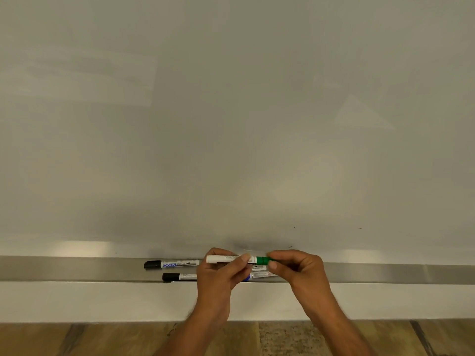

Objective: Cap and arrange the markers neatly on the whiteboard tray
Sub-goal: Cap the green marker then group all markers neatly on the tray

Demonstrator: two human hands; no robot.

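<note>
A white marker with a green cap [231,259] is held level just above the metal whiteboard tray [77,269]. My left hand [221,276] grips its white barrel. My right hand [295,265] pinches the green cap [262,260] at the marker's right end. Two black-capped markers lie on the tray to the left: one at the back [171,264] and one at the front [179,277]. Below my hands a blue-capped marker [258,275] lies on the tray, partly hidden, with another marker [259,268] behind it, barely visible.
The whiteboard [231,124] fills the upper view. Below the tray is a white wall strip [102,301], then wooden flooring [77,337]. The tray stretches bare far to the left and to the right [398,274].
</note>
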